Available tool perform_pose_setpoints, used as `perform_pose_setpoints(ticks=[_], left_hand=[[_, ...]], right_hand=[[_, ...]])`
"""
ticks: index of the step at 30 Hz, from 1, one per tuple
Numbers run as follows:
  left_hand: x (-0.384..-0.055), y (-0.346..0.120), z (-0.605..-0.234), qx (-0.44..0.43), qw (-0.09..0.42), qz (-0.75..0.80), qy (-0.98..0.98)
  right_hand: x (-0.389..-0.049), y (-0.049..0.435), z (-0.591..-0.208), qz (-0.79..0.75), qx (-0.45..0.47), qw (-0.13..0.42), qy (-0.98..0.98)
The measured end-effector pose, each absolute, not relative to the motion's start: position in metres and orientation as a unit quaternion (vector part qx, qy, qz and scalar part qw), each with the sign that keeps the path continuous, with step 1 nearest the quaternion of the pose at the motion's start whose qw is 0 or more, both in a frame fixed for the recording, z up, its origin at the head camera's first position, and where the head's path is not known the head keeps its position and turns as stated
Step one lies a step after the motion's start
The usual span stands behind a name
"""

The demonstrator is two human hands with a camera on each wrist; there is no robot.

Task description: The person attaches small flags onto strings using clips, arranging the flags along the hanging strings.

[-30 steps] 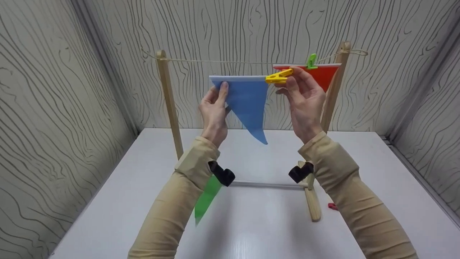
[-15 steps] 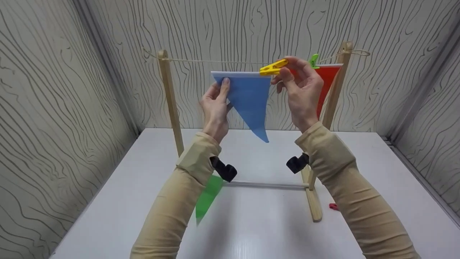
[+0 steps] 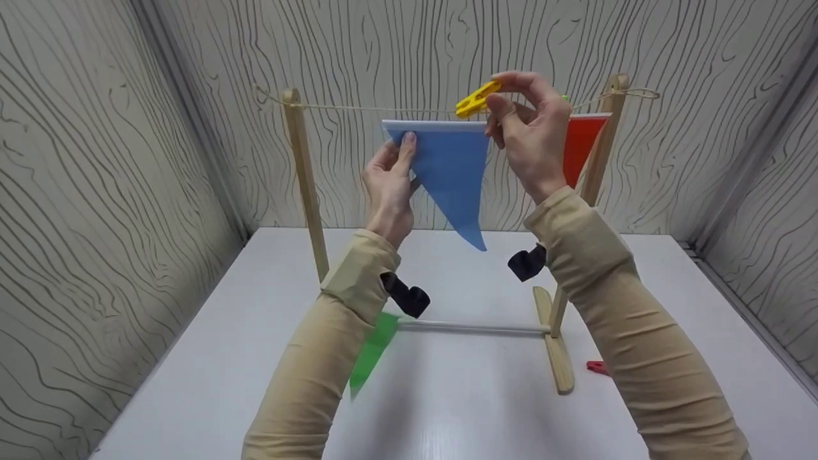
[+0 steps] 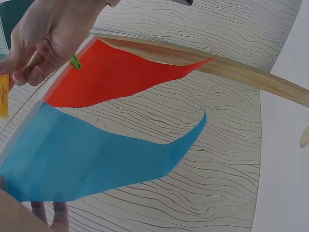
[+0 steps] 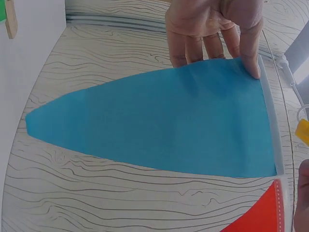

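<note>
My left hand (image 3: 391, 185) pinches a blue triangular pennant (image 3: 452, 163) near its upper left corner, thumb in front and fingers behind. The pennant's white top edge lies just below the string (image 3: 358, 108), and its tip hangs down. Above the pennant's upper right part, my right hand (image 3: 533, 131) holds a yellow clothespin (image 3: 478, 99) between thumb and fingers, with its nose overlapping the string in the head view. A red pennant (image 3: 583, 147) hangs at the right, partly behind the right hand. In the left wrist view a green clothespin (image 4: 76, 62) grips its top edge.
Two wooden posts (image 3: 302, 179) carry the string; a white rod (image 3: 473, 326) runs low toward the right wooden foot (image 3: 560, 364). A green pennant (image 3: 374, 350) lies beside the left forearm. A red clothespin (image 3: 598, 367) lies on the white table (image 3: 486, 402), partly behind the right sleeve.
The yellow clothespin has come off the blue pennant's upper right edge and risen to string height with the right hand. The left hand has raised the pennant slightly and shifted it right.
</note>
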State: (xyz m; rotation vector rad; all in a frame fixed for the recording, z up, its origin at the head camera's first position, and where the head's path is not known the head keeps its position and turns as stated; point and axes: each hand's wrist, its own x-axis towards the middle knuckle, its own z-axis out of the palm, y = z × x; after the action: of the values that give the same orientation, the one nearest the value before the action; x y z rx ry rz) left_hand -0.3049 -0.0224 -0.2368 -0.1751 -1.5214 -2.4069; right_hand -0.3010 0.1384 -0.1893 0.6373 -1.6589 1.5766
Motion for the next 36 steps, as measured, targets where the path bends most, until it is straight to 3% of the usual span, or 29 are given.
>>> perform_pose_setpoints(ticks=[36], left_hand=[[-0.309, -0.019, -0.227, -0.056, 0.14, -0.845, -0.513]], right_hand=[[-0.307, 0.124, -0.163, 0.474, 0.231, 0.367, -0.767]])
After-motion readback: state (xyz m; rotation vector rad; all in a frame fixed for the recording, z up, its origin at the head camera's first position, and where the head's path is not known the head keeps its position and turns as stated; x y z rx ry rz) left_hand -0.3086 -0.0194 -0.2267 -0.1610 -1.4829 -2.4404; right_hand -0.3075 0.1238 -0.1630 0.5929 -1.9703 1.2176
